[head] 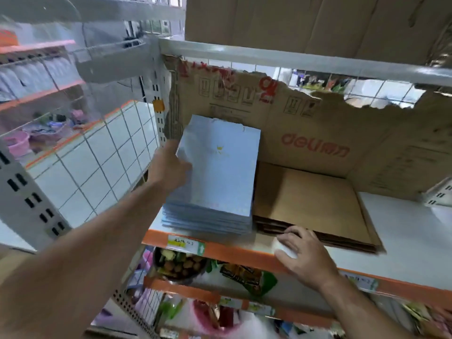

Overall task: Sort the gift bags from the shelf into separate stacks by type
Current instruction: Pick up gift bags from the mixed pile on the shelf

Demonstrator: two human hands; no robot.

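The left hand [168, 167] grips the blue bags [217, 167] by their edge, seemingly to lift them; the right hand [303, 253], fingers relaxed, steadies the brown bags [310, 199] alongside.

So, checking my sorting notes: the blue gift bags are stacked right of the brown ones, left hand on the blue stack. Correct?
Not quite. The head view shows the blue gift bags stacked left of the brown ones, not right. The left hand is indeed on the blue stack.
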